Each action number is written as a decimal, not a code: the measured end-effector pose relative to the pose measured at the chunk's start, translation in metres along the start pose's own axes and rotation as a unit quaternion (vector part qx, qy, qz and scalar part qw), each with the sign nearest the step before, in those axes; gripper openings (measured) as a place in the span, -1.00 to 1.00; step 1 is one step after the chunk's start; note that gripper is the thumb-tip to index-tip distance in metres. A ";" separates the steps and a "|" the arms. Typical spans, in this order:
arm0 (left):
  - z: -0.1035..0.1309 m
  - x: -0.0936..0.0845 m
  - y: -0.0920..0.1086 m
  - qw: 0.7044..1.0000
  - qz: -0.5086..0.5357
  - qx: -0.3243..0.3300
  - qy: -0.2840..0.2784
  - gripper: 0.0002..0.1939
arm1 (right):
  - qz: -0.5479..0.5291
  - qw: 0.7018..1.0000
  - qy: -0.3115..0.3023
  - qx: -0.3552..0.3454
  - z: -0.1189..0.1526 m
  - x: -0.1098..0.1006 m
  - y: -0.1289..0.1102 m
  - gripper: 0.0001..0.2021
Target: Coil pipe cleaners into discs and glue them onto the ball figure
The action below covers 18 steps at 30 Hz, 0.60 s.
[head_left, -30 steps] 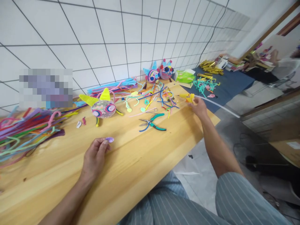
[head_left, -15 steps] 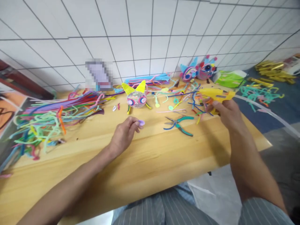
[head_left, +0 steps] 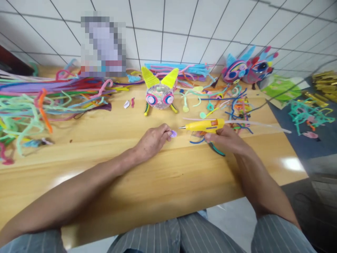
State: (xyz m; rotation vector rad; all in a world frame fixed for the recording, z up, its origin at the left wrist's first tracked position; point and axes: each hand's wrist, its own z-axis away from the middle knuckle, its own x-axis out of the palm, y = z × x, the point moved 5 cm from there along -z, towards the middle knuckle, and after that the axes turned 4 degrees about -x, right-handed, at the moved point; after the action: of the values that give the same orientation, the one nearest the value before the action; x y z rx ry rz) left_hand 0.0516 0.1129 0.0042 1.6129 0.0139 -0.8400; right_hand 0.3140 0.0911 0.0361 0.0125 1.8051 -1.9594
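Note:
My left hand (head_left: 155,142) pinches a small purple piece (head_left: 173,134) above the middle of the wooden table. A yellow glue gun (head_left: 201,125) is in my right hand (head_left: 223,137), its metal tip pointing left, a short distance from the purple piece. A clear glue stick sticks out of its back. Beyond my left hand stands a craft figure (head_left: 160,96) with yellow ears and round pink and blue eyes. Green-handled pliers (head_left: 218,149) lie partly hidden under my right hand and the gun.
Pipe cleaners (head_left: 52,91) are heaped at the left. Two more craft figures (head_left: 235,71) stand by the tiled wall at the right back. Small coloured scraps lie in front of them. A green packet (head_left: 281,88) and a teal tangle (head_left: 310,114) are at the right.
My right hand has brought the glue gun left and down, with its tip now near the purple piece. The view has shifted, and the pliers are now partly covered.

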 end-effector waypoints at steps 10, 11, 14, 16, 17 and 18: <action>0.005 0.011 -0.004 0.996 -0.082 0.030 -0.014 -0.88 | 0.096 0.995 -0.006 -0.031 0.004 0.000 0.002 -0.64; 0.005 0.011 -0.004 0.995 -0.090 0.035 -0.016 -0.88 | 0.101 0.994 -0.008 -0.029 0.005 0.001 0.001 -0.64; 0.006 0.012 -0.003 0.992 -0.116 0.047 -0.018 -0.87 | 0.105 0.994 -0.018 -0.017 0.007 0.003 -0.001 -0.65; 0.006 0.012 -0.003 0.990 -0.131 0.050 -0.020 -0.88 | 0.100 0.995 -0.025 -0.012 0.007 0.005 -0.002 -0.66; 0.005 0.012 -0.003 0.989 -0.137 0.049 -0.022 -0.88 | 0.098 0.995 -0.029 -0.009 0.007 0.006 -0.003 -0.66; 0.005 0.012 -0.002 0.988 -0.142 0.047 -0.025 -0.88 | 0.096 0.995 -0.031 -0.009 0.007 0.007 -0.004 -0.65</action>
State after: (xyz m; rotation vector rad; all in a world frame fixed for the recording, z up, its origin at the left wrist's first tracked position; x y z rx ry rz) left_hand 0.0573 0.1037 -0.0040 1.7012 0.1737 -1.1139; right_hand 0.3083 0.0826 0.0380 0.1132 1.7137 -1.7910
